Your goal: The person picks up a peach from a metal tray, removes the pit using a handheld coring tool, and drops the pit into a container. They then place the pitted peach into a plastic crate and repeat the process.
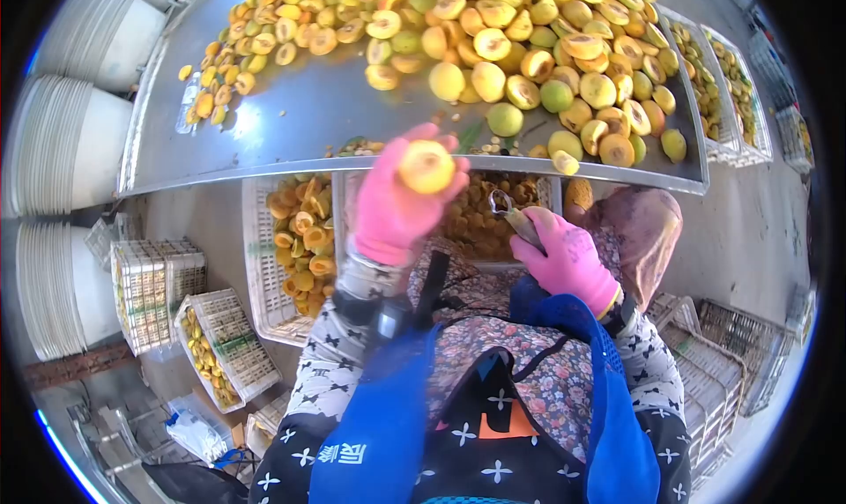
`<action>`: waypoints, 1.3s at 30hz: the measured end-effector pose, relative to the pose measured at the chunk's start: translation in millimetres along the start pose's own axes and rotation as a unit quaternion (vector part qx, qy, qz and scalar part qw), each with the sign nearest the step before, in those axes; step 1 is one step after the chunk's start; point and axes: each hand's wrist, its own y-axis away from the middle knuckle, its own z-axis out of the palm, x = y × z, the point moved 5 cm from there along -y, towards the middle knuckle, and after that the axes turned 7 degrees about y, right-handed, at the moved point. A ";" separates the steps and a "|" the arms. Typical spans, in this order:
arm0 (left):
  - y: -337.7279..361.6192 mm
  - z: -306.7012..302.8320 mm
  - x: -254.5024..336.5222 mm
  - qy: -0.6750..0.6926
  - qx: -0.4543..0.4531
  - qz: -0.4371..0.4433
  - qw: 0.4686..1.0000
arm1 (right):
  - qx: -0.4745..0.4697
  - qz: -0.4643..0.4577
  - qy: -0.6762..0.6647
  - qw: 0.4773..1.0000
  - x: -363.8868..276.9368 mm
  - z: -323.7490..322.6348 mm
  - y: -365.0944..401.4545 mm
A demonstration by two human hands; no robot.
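My left hand (392, 206), in a pink glove, is raised at the near edge of the metal table (308, 143). It holds a yellow peach half (426, 167), cut face up. Lower and to the right, my right hand (571, 262), also gloved in pink, is closed around the handle of a pitting tool (525, 227) with a metal loop at its end. The loop points up and left, apart from the peach half. Beneath the hands, a crate of fruit pieces (480, 213) is partly hidden by the table edge and my lap.
A large heap of halved peaches (529, 55) covers the table's far and right parts. A plastic bottle (189, 103) lies at its left. A white crate of peach halves (264, 284) stands below left. Stacked white tubs (66, 143) line the left side; more crates (705, 372) stand right.
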 end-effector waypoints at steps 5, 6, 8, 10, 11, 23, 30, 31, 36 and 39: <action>7.0 17.4 -26.4 0.018 -0.028 -0.007 0.999 | 0.077 -0.063 -0.033 0.995 -40.3 -15.8 -13.2; 7.4 21.3 -27.4 0.007 -0.037 -0.001 0.999 | 0.072 -0.076 0.017 0.994 -39.9 -11.2 -16.5; 10.5 30.7 -29.7 -0.017 -0.047 0.016 0.999 | 0.069 -0.089 0.066 0.991 -46.0 -13.3 -23.9; 15.1 36.6 -31.1 -0.031 -0.035 0.032 0.998 | 0.071 -0.107 0.132 0.983 -48.1 -9.2 -28.3; 17.5 38.1 -31.7 -0.031 -0.021 0.041 0.998 | 0.074 -0.109 0.131 0.983 -49.5 -9.5 -27.3; 20.1 39.3 -39.5 -0.124 0.069 0.151 0.978 | 0.009 -0.064 -0.082 0.994 -45.9 20.8 -18.3; 18.8 35.9 -27.7 -0.243 0.129 0.171 0.946 | 0.016 -0.029 -0.128 0.991 -51.7 31.9 -19.1; 15.9 32.5 -28.6 -0.242 0.118 0.124 0.955 | 0.031 -0.044 -0.125 0.991 -52.1 31.4 -18.5; 18.2 36.1 -31.7 -0.184 0.146 0.029 0.972 | -0.172 0.123 -0.354 0.911 -47.9 35.6 -18.1; 17.4 43.0 -27.6 -0.249 0.091 0.057 0.962 | -0.312 0.205 -0.532 0.760 -57.7 30.0 -11.8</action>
